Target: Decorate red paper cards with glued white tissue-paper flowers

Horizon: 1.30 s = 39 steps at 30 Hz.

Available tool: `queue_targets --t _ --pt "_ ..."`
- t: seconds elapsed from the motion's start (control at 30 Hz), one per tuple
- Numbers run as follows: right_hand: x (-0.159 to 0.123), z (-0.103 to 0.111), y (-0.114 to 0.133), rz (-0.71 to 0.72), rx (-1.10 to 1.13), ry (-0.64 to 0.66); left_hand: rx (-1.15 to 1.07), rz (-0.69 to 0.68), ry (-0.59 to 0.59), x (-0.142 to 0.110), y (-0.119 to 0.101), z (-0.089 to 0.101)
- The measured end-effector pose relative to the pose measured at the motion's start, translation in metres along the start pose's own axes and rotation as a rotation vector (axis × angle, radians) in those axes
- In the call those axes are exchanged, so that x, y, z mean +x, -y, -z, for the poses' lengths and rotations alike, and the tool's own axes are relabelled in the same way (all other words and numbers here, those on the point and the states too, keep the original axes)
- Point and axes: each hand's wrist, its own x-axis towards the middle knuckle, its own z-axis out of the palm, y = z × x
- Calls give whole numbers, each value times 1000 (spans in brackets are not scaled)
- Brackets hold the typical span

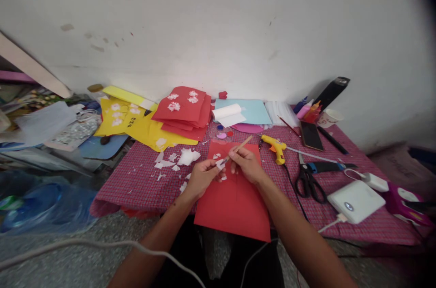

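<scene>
Over a red paper sheet [235, 211], my left hand [201, 178] is closed, its fingertips pinching a small white paper piece [220, 164]. My right hand [248, 163] grips what looks like a paintbrush [244, 142] by its pale wooden handle. The dark tip points at the white piece; whether they touch I cannot tell. More white bits lie on the red sheet around my left fingertips. To the left, torn white paper scraps [188, 156] are scattered on the checked tablecloth [136, 179]. Small blue, red and pink paint patches [222, 135] sit just beyond the sheet.
Red sheets with white flowers [184, 108] are stacked behind, beside yellow sheets [146, 129]. On the right are a yellow glue gun [275, 148], black scissors [309, 183], a utility knife [327, 166], a phone [311, 136], a paper cup [330, 117] and a white power bank [356, 201].
</scene>
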Motion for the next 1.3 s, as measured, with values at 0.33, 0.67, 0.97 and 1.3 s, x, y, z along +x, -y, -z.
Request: queue_targets --t 0.33,0.67,0.97,1.3 --pt "-1 -3 0 111 -57 -15 41 -5 -3 2 4 2" --pt "-1 -2 -2 11 41 54 31 -8 -3 0 -1 0" --pt "1 -3 -7 48 -108 -6 69 -25 24 -2 -1 1" --pt "-2 0 -4 13 -54 77 83 -25 26 -2 -2 1"
